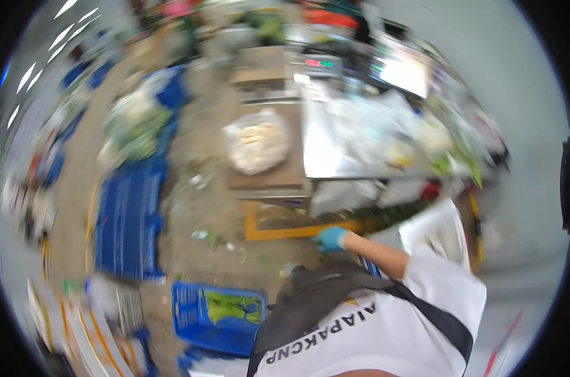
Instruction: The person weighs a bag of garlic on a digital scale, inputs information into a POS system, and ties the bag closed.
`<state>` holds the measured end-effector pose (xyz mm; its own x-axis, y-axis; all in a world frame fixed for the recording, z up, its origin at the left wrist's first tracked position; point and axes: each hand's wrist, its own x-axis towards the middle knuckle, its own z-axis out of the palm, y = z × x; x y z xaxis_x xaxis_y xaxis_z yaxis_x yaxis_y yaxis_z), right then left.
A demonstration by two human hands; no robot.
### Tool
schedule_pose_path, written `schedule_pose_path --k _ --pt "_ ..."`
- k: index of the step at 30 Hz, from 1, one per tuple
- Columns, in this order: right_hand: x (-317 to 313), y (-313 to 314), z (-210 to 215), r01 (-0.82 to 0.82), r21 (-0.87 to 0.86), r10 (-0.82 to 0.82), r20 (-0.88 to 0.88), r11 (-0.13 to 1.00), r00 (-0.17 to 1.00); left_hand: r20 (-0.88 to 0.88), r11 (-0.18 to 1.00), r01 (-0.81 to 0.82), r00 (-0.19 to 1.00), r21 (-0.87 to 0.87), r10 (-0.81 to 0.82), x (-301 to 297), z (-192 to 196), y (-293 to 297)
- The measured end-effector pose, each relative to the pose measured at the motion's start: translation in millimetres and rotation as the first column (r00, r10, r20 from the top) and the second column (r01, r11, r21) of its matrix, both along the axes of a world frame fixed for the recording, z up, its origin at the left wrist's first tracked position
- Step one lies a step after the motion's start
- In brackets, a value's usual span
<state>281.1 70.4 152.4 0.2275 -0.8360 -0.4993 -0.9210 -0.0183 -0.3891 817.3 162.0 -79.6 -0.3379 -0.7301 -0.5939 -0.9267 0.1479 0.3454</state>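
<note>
My right hand (331, 239), in a light blue glove, hangs low in front of my dark apron (322, 298). It is over the floor beside the yellow floor line (278, 234), below the near edge of the bench. Motion smears its fingers, so whether it holds anything does not show. My left hand is out of sight. Ahead, a clear plastic bag (256, 141) of pale pieces rests on a brown-topped platform (241, 179), apart from my hand.
Right of the platform, a metal table (325, 154) carries plastic bags and greens; a scale display (322, 64) and bright screen (404, 72) stand farther back. Blue pallets (129, 220) line the left. A blue crate (187, 314) with greens sits near left; a white bin (464, 242) stands right.
</note>
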Motion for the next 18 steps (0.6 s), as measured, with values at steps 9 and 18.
schedule_pose_path --k 9,18 --pt "-126 50 17 0.584 -0.036 -0.579 0.098 0.811 0.809 -0.133 0.245 -0.735 0.209 0.632 0.969 -117 -1 -207" --pt "-390 68 -2 0.796 -0.325 -0.801 0.156 0.511 0.578 -0.750 0.833 -0.486 0.440 0.263 0.494 -490 122 -312"
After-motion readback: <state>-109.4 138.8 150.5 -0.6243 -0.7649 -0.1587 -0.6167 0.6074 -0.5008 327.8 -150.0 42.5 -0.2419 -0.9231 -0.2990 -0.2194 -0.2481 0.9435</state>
